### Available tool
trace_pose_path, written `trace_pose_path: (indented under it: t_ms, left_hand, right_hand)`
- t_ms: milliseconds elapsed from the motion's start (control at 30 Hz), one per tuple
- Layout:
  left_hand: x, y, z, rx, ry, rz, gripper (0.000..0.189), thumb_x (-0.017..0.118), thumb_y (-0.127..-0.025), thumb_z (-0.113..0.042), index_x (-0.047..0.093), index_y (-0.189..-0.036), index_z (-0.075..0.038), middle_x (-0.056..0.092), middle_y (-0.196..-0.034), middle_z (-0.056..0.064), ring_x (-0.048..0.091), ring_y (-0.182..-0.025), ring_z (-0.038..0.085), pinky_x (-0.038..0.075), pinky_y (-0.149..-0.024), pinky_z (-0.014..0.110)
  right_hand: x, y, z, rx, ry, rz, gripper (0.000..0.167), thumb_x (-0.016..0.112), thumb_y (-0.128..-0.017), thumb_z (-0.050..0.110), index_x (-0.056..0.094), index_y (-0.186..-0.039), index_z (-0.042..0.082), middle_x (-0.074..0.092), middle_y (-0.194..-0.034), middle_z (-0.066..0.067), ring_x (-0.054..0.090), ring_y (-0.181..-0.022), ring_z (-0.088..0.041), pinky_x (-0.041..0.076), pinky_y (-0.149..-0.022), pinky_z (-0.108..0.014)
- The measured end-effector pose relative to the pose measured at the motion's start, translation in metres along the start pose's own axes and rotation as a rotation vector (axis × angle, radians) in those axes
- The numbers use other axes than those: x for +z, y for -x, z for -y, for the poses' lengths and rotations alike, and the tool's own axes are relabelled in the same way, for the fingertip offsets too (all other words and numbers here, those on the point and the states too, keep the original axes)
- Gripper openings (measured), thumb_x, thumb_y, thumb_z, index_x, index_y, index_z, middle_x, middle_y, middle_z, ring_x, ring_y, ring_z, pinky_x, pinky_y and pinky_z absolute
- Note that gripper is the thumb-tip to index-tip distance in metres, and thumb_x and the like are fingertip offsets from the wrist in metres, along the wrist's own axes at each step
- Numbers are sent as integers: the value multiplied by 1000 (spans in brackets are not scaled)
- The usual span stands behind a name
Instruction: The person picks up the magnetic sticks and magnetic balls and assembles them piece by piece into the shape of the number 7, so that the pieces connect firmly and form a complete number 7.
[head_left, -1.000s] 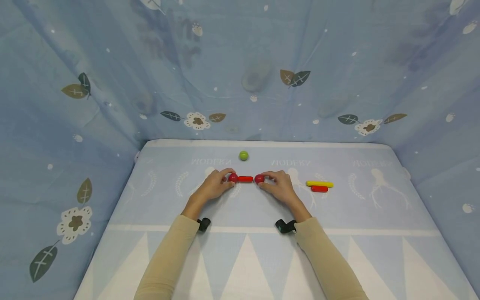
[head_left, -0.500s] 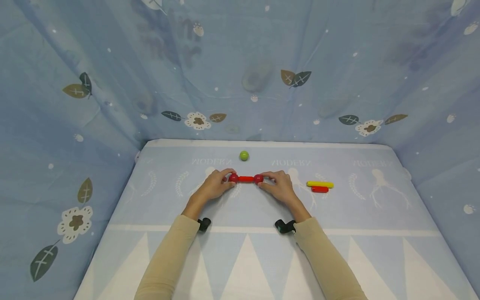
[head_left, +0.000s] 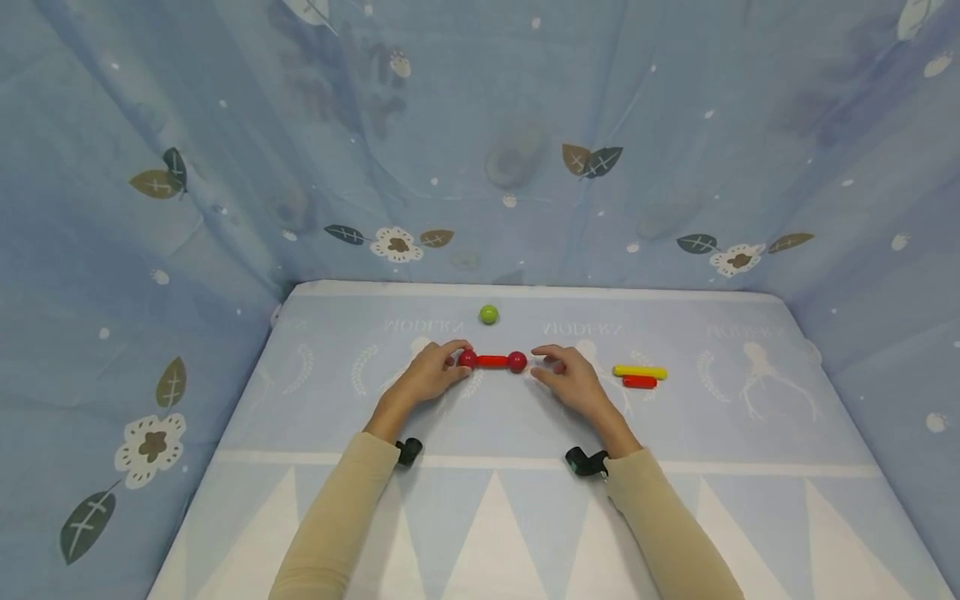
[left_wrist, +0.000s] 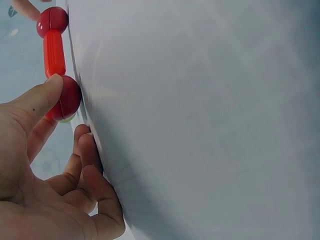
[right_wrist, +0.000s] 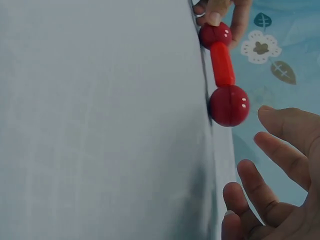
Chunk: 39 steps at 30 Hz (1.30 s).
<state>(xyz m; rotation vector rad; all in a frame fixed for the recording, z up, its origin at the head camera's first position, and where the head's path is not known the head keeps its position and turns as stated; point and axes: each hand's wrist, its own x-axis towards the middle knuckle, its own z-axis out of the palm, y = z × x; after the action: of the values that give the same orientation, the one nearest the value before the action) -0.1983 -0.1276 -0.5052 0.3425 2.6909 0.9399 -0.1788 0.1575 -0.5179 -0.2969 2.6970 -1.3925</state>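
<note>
A short red rod (head_left: 492,362) lies on the table with a dark red ball at each end, all touching in one line. My left hand (head_left: 427,372) pinches the left red ball (left_wrist: 70,98) between thumb and forefinger, its other fingers resting near the table surface. Just clear of the right red ball (right_wrist: 229,105) is my right hand (head_left: 572,380), thumb and fingers spread apart with nothing between them. Beyond the rod sits a green ball (head_left: 489,314).
To the right of my right hand, a longer yellow rod (head_left: 640,372) lies alongside a short red rod (head_left: 640,382). A blue patterned curtain (head_left: 480,150) rises behind and beside the table (head_left: 480,425).
My right hand brought the right ball leftward against the rod's end. It then let go and drew back to the right. The left hand kept its pinch.
</note>
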Motion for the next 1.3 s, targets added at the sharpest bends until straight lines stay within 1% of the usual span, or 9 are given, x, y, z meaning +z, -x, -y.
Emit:
trace_pose_path:
  t_ms: [167,367,533,633,767,967,1100,1200,1300]
  left_hand:
    - [0,0,0,2,-7,-9,41,69,-96,-29,59,-136,-22,56,-102,9,50,-90,23,45,-73,38]
    - [1,1,0,3,-17,-2,41,69,-97,-29,59,-136,-22,56,-100,9,49,-89,23,45,-72,37]
    - [0,2,-1,2,-10,-3,41,68,-97,-29,58,-137,-22,56,-102,9,50,-89,23,45,-73,37]
    - [0,3,-1,-1,-3,0,42,68,-97,-29,58,-137,-22,56,-103,9,50,-90,23,46,-74,38]
    - [0,3,-2,-5,2,2,42,69,-97,-29,58,-137,-22,56,-102,9,49,-89,23,45,-73,38]
    - [1,3,-2,-14,-4,3,43,69,-97,-30,58,-138,-22,55,-102,8,49,-89,23,45,-73,37]
    - [1,2,-1,-11,-2,0,43,69,-97,-29,58,-137,-22,56,-103,8,50,-90,23,46,-74,37]
    - [1,2,-1,-13,3,-3,42,69,-97,-29,58,-137,-23,56,-103,8,50,-90,23,46,-73,38]
    - [1,2,-2,-17,6,-3,43,69,-97,-29,58,-138,-23,55,-102,8,49,-90,23,46,-73,37]
  right_hand:
    - [-14,17,3,-38,9,-28,35,73,-94,19,68,-127,12,63,-112,-13,59,-96,-28,50,-82,-44]
    - [-34,40,2,-38,16,-66,35,72,-94,17,67,-128,9,63,-113,-17,58,-95,-29,49,-81,-45]
    - [-48,55,-5,-54,25,-103,35,72,-94,14,67,-128,8,63,-112,-18,58,-94,-29,48,-80,-45]
    - [-55,62,-10,-58,30,-123,35,72,-94,15,67,-128,8,63,-111,-18,57,-93,-28,47,-79,-45]
    - [-64,69,-19,-41,55,-156,34,72,-94,18,68,-127,10,64,-110,-16,56,-91,-25,46,-77,-44]
    - [-82,75,-33,-31,110,-212,32,71,-95,16,68,-125,6,62,-102,-13,55,-88,-23,43,-73,-39]
    - [-95,78,-42,-24,124,-235,30,72,-94,12,69,-123,4,60,-104,-17,54,-88,-28,42,-73,-42]
    - [-103,80,-49,-13,126,-239,29,72,-94,10,69,-122,2,60,-109,-21,54,-91,-34,42,-76,-46]
    - [-108,81,-58,-9,156,-242,28,72,-93,9,70,-120,2,61,-112,-24,54,-93,-36,43,-76,-45]
